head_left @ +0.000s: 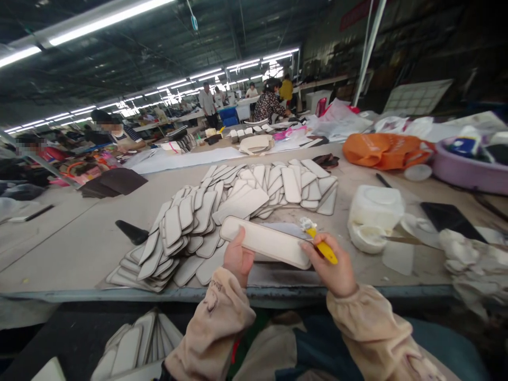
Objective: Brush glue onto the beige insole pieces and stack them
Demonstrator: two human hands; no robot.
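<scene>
Pads (222, 211) lie fanned across the bench (71, 248), a stack (135, 344) below its edge, while the left hand (237, 259) grips one pad (265, 242) over the near edge and the right hand (331, 270) clasps a yellow brush (320, 244) at its end.

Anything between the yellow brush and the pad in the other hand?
Nothing visible. The right hand holds the yellow-handled brush with its tip right at the right end of the flat pad, which the left hand grips at its near edge above the table.
</scene>
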